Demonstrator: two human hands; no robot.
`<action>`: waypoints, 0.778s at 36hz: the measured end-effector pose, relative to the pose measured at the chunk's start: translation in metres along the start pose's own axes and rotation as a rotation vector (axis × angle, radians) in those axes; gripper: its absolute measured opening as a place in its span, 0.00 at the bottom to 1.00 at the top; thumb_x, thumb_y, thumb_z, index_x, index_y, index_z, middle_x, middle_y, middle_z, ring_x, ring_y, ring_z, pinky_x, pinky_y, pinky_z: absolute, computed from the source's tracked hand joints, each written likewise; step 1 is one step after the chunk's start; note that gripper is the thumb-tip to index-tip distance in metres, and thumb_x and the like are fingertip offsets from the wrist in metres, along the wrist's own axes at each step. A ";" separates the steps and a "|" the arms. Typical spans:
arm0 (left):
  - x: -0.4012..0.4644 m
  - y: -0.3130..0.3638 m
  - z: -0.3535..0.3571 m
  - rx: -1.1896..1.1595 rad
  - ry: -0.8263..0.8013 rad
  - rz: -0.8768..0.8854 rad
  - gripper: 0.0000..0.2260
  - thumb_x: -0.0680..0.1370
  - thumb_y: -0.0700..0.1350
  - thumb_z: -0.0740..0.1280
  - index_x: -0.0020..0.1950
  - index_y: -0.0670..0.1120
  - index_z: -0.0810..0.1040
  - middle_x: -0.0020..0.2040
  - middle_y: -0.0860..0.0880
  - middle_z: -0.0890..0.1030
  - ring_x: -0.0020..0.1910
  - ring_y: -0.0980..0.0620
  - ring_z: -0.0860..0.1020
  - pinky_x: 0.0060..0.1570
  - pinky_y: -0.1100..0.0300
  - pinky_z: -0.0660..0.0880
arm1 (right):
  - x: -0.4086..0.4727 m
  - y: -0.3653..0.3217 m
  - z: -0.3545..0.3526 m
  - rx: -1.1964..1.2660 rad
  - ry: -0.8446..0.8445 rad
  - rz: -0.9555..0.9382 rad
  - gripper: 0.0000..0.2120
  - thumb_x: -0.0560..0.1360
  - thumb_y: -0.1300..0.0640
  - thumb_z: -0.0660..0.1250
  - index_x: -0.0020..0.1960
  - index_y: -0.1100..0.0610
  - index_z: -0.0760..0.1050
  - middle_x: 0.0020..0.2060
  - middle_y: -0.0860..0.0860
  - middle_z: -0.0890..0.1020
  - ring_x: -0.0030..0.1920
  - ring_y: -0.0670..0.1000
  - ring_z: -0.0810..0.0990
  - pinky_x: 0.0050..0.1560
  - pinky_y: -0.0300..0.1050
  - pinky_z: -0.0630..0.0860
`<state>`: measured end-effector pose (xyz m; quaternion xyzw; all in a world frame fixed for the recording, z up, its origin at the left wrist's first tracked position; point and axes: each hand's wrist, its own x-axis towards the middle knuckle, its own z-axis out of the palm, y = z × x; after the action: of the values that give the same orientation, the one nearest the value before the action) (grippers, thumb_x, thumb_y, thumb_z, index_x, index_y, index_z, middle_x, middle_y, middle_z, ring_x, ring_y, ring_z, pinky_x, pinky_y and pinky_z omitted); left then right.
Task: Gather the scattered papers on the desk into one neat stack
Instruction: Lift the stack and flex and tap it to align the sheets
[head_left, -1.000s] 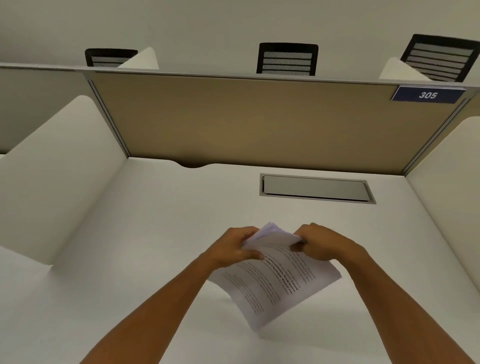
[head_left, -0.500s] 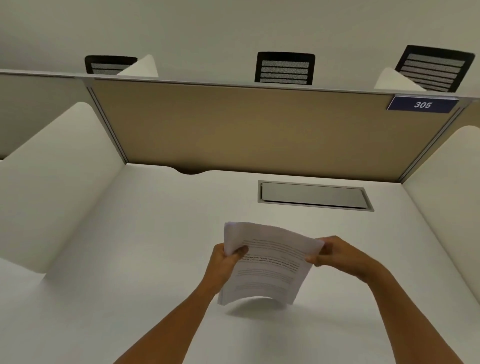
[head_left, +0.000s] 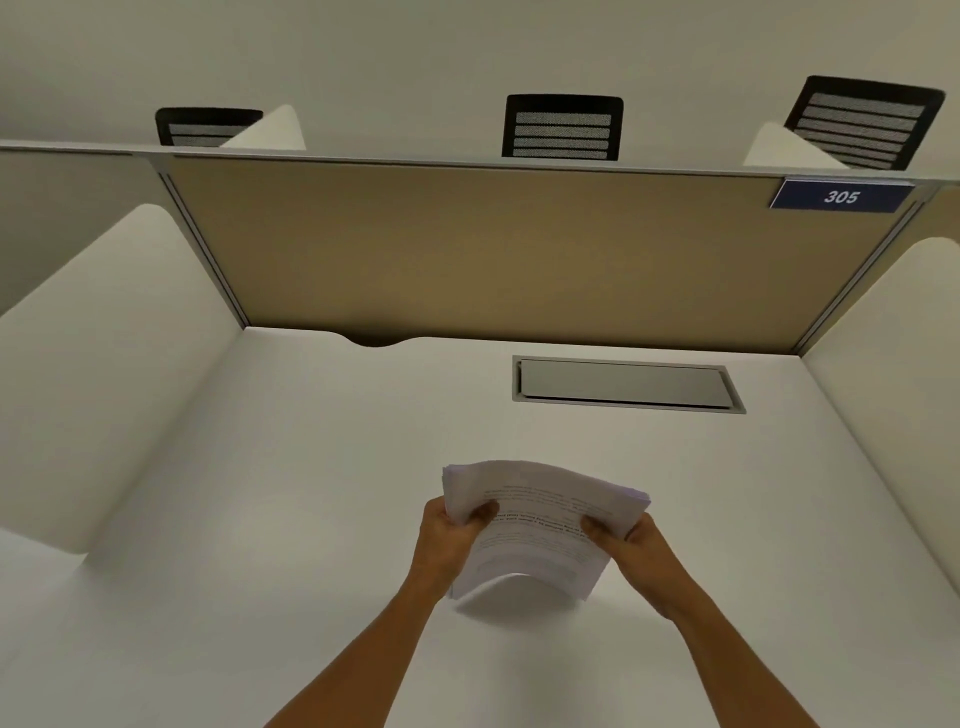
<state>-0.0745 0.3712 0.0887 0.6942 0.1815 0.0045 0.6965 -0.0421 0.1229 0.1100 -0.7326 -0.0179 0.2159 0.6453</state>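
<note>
Standing at the far left, a white side panel (head_left: 98, 374) walls off the desk (head_left: 291, 499), and a dark chair back (head_left: 200, 126) shows above the tan partition (head_left: 483, 249). Along the desk's back edge sits a small curved cutout (head_left: 375, 340). Nearer the middle, the left hand (head_left: 451, 535) grips the left edge of the papers (head_left: 540, 525), thumb on the printed top sheet and fingers curled shut underneath. The papers are gathered into one bundle held above the desk, their near edge bowed upward and their far edges slightly fanned; whether any part touches the desk cannot be told. A second chair back (head_left: 562, 127) rises behind the partition, above the bundle. The right hand (head_left: 641, 548) pinches the right edge the same way, thumb on top, fingers closed below. Beyond it a grey hatch (head_left: 626, 383) is set flush in the desk. At the far right, a blue sign (head_left: 841, 196) reads 305, below a third chair back (head_left: 865, 122).
</note>
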 end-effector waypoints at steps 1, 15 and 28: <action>0.001 -0.001 -0.001 0.021 -0.008 -0.001 0.04 0.73 0.48 0.75 0.46 0.54 0.85 0.42 0.51 0.87 0.41 0.52 0.85 0.38 0.61 0.82 | 0.000 0.002 0.002 0.003 0.002 0.005 0.11 0.76 0.50 0.71 0.57 0.41 0.82 0.53 0.47 0.86 0.54 0.46 0.84 0.49 0.38 0.82; -0.005 0.009 -0.008 0.055 -0.032 0.077 0.09 0.67 0.57 0.76 0.46 0.62 0.84 0.43 0.53 0.87 0.43 0.54 0.85 0.42 0.59 0.81 | 0.000 0.004 0.015 0.040 0.040 -0.037 0.13 0.72 0.46 0.72 0.56 0.40 0.82 0.51 0.48 0.87 0.51 0.47 0.85 0.45 0.41 0.83; -0.003 0.001 -0.006 0.083 -0.036 0.013 0.12 0.73 0.50 0.75 0.56 0.51 0.84 0.46 0.50 0.87 0.47 0.50 0.85 0.48 0.53 0.83 | -0.001 0.004 0.016 -0.001 -0.010 -0.043 0.14 0.71 0.49 0.74 0.56 0.39 0.81 0.52 0.46 0.86 0.53 0.46 0.84 0.47 0.40 0.82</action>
<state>-0.0788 0.3759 0.0904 0.7238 0.1645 -0.0109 0.6700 -0.0496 0.1366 0.1051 -0.7311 -0.0373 0.2057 0.6495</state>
